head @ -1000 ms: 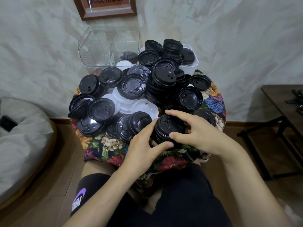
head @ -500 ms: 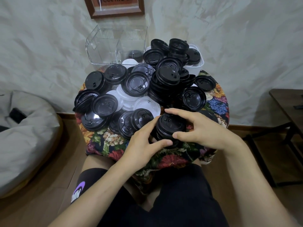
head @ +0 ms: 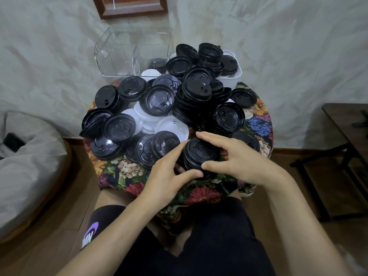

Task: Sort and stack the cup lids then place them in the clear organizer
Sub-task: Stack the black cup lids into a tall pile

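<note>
Both hands are closed round one stack (head: 201,156) of black lids at the near edge of the desk (head: 123,172). The left hand (head: 167,176) curls round its near-left side with the thumb along the near rim. The right hand (head: 239,162) has its forefinger over the far rim and its thumb on the near side. The stack stands roughly upright, its axis leaning a little towards the person, with the top lid's face up.

The organizer (head: 131,50) sits at the far edge of the desk, straight away from the hands and somewhat to the left. The whole heap of loose lids lies between it and the stack, so I would say the stack has to be carried over the heap, not slid across. The left hand is on the organizer's side and looks the nearer of the two.

Counted:
- one organizer, with a divider showing and a dark bunch of lids in the right part
- one white tub (head: 233,76) beside it on the right, heaped with black lids
- at least four white lids (head: 173,128) in the middle of the heap, partly buried
- loose black lids (head: 159,100), well over twenty, too overlapped to count exactly
- one stack in the hands, its lids too close-packed to number
</note>
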### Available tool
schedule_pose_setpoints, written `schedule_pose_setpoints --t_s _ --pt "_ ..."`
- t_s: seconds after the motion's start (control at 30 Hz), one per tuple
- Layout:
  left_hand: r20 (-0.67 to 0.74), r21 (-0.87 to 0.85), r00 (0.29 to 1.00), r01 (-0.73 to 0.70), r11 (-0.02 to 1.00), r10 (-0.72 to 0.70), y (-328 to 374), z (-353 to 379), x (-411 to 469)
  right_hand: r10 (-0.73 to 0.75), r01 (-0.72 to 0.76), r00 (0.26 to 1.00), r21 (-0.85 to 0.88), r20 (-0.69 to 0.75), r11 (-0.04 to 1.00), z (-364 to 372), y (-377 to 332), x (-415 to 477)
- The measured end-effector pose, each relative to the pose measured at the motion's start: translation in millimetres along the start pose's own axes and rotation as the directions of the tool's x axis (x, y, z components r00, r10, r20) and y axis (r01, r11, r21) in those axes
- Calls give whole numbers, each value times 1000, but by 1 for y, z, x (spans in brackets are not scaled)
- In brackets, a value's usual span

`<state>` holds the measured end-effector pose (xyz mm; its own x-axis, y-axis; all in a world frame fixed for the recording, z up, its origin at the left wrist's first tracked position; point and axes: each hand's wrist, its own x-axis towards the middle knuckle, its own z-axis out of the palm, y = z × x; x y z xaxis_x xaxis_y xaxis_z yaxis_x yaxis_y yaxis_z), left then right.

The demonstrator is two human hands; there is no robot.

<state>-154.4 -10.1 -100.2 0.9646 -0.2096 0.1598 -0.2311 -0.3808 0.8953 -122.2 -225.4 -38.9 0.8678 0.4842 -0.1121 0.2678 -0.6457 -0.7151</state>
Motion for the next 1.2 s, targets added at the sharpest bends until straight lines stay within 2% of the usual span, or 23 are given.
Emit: schedule_pose_setpoints --t_s 0.27,0.67,0.83,1.2 --pt "-29 58 999 -33 998 35 -3 3 -2 18 -18 998 11 -56 1000 9 -2 -6" --pt "-13 67 1000 10 998 -9 -8 3 -2 37 -31 985 38 -167 999 14 -2 -11" --pt "-7 69 1000 12 998 -11 -7 1 -4 54 -39 987 100 -153 994 10 -1 -11" --pt "-21 96 1000 5 995 -3 6 1 -3 28 -14 984 78 -176 997 1 12 -17"
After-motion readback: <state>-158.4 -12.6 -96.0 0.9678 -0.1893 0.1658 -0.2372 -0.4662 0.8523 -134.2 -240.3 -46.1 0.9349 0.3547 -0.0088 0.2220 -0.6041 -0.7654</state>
